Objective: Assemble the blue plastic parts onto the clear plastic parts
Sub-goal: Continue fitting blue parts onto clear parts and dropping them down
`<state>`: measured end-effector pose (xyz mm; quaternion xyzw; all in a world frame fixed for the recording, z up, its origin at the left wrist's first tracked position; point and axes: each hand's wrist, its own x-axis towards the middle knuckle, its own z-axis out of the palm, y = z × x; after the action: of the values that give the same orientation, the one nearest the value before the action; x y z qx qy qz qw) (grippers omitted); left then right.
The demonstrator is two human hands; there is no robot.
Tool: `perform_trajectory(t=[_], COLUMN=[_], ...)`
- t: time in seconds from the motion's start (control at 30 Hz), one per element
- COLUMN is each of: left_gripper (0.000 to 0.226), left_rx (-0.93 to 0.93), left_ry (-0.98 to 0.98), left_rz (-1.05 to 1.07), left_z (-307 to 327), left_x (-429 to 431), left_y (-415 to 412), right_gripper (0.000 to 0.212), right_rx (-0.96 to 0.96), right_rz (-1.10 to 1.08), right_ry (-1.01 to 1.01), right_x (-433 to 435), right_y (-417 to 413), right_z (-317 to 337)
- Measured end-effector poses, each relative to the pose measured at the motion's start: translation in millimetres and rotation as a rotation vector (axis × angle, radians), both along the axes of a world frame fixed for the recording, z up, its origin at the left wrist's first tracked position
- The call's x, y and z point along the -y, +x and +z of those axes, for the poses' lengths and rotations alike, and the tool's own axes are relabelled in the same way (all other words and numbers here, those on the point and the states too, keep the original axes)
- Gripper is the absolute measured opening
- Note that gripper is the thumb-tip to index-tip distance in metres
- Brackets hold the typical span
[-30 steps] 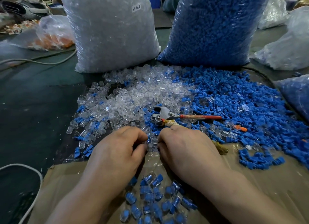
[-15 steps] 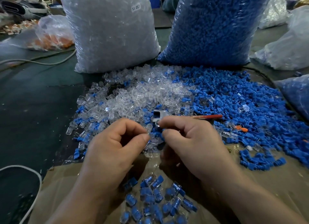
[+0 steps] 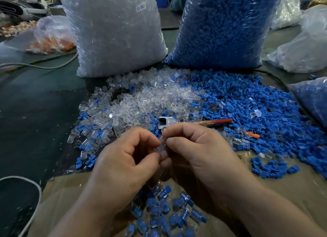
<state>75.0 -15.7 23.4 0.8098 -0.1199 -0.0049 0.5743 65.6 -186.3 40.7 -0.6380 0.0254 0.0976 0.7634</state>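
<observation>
fingertips of left hand (image 3: 123,159) and right hand (image 3: 194,148) pinch one clear part (image 3: 161,146) between them; any blue piece is hidden. at six o'clock lies a small finished pile (image 3: 164,212); at twelve loose clear parts (image 3: 150,98), at two blue parts (image 3: 256,109), so most is left.

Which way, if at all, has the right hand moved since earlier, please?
Yes: the right hand has moved up the frame, now overlapping the red-handled tool.

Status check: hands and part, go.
Left hand and right hand both pinching one clear part between them. Grip hides whether it's capped. Nothing blocking; assembled pieces lie below.
</observation>
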Motion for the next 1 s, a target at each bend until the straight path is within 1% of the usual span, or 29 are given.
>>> perform_trajectory(t=[0.1, 0.17, 0.23, 0.3, 0.33, 0.37, 0.43, 0.47, 0.53, 0.6, 0.63, 0.7, 0.83, 0.9, 1.0], left_gripper=[0.015, 0.013, 0.01, 0.007, 0.008, 0.013, 0.021, 0.024, 0.022, 0.015, 0.02, 0.024, 0.017, 0.015, 0.014], left_rx=[0.052, 0.063, 0.044, -0.011, -0.044, -0.08, -0.154, -0.176, -0.194, -0.193, -0.185, -0.172, -0.111, -0.088, -0.11], left_ry=[0.056, 0.076, 0.044, -0.017, -0.059, -0.112, -0.21, -0.236, -0.253, -0.243, -0.224, -0.189, -0.108, -0.078, -0.135], left_rz=[0.04, 0.102, 0.157, 0.172, 0.169, 0.162, 0.148, 0.142, 0.129, 0.125, 0.123, 0.112, 0.117, 0.111, 0.075], left_z=[2, 2, 0, -2, -3, -4, -4, -4, -3, -2, -2, 0, 2, 2, 3], left_x=[0, 1, -1, -3, -3, -3, -2, -2, -1, 0, 0, 2, 3, 4, 4], left_y=[0, 1, 2, 3, 4, 4, 4, 4, 3, 2, 2, 0, -2, -2, -2], right_gripper=[0.02, 0.019, 0.02, 0.019, 0.019, 0.017, 0.014, 0.016, 0.018, 0.013, 0.009, 0.007, 0.023, 0.021, 0.018], right_rx=[0.0, 0.012, 0.033, 0.074, 0.095, 0.131, 0.251, 0.31, 0.387, 0.474, 0.521, 0.578, 0.64, 0.658, 0.639], right_rz=[-0.007, -0.01, -0.01, -0.006, 0.003, 0.011, -0.012, -0.041, -0.09, -0.093, -0.088, -0.071, -0.038, -0.036, -0.05], right_ry=[0.001, -0.038, -0.095, -0.14, -0.168, -0.231, -0.484, -0.604, -0.704, -0.782, -0.824, -0.873, -0.931, -0.953, -0.961], right_x=[-1, 0, 2, 3, 3, 2, 0, -1, -2, -2, -2, -2, -4, -5, -4], right_y=[-1, -2, -5, -7, -8, -9, -10, -10, -10, -9, -9, -9, -12, -13, -13], right_z=[0, 0, 2, 3, 3, 3, -1, -3, -3, -4, -4, -5, -4, -3, -2])
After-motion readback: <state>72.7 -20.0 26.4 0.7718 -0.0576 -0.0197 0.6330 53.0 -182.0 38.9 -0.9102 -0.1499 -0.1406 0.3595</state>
